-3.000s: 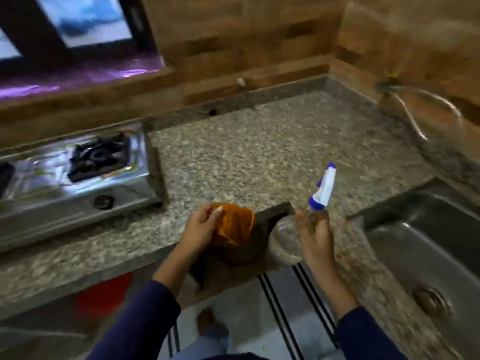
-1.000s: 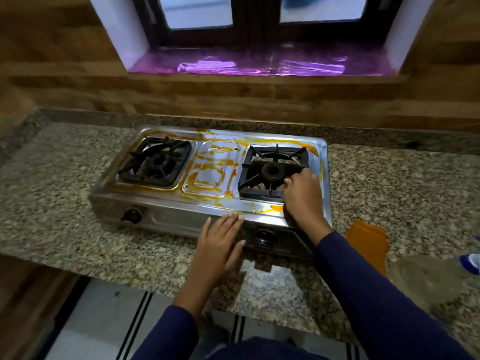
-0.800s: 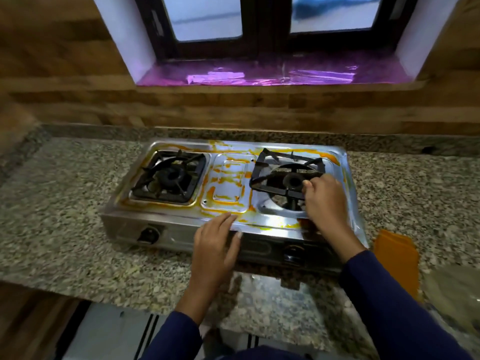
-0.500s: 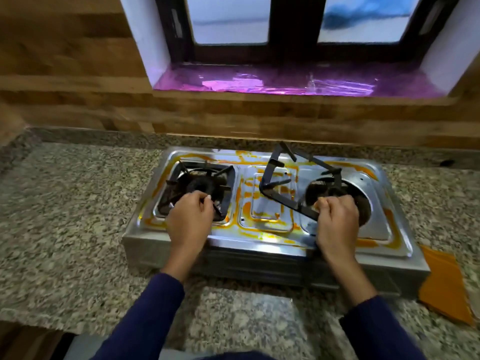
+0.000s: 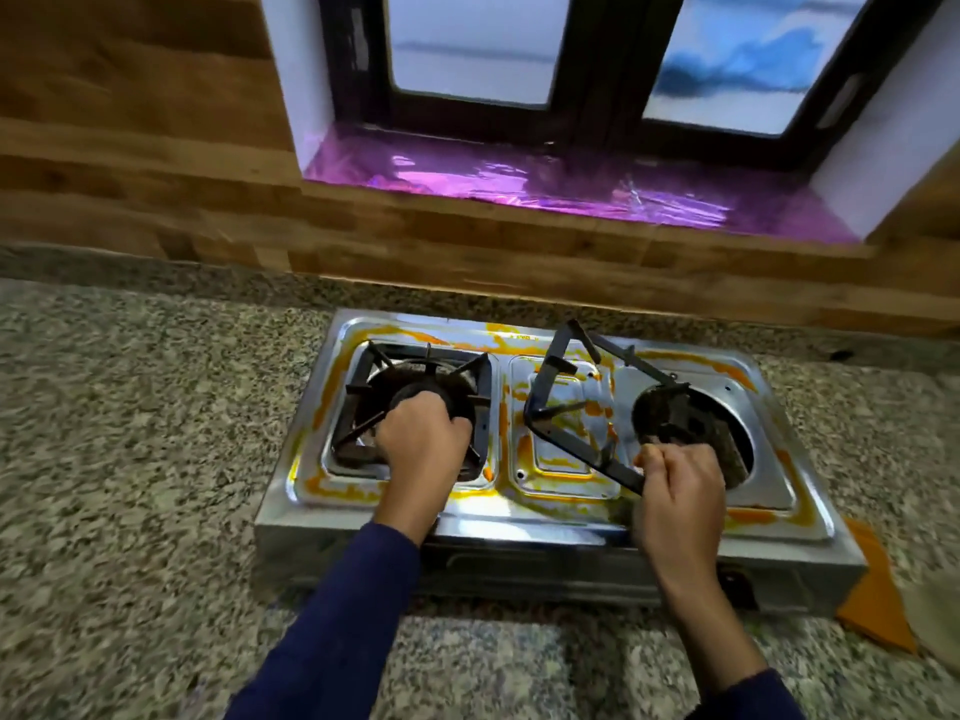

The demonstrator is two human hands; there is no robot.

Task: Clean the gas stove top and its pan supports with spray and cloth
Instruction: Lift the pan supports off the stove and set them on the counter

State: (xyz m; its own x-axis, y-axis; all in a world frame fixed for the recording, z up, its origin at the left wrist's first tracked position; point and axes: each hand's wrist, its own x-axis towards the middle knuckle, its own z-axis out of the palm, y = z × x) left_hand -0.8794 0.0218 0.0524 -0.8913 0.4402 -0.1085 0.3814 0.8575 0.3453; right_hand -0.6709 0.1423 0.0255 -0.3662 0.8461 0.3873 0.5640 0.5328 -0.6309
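The right hand [image 5: 678, 491] is clamped on the near corner of the right pan support [image 5: 576, 449], which rises tilted away from that grip, its far corner up over the stained gas stove [image 5: 550, 517] (orange streaks everywhere). Just beyond the knuckles sits the bared burner [image 5: 670, 423]. The left hand [image 5: 421, 444] curls tight on the left pan support [image 5: 349, 402], seated flat around its fist. An orange cloth [image 5: 878, 589] lies right of the right wrist.

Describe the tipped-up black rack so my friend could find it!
Find the steel stove under the window. Over its right side, the right hand grips a black square pan support. Unlike the left pan support lying flat, it tilts up off the stove.
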